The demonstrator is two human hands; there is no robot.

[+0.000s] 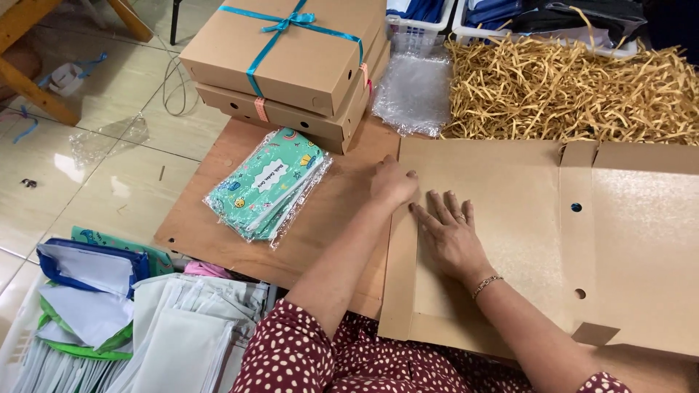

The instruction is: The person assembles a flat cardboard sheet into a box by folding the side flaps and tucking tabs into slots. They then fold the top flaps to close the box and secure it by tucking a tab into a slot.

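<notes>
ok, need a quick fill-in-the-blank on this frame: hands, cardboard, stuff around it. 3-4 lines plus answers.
1. Both hands, the left hand and the right hand, press on a flat sheet of brown ____.
2. The top box of the stack is tied with a ____ ribbon.
3. Behind the flat sheet lies a heap of shredded ____.
4. The green packets lie to the ____ of the left hand.

Missing words: cardboard; blue; paper; left
</notes>
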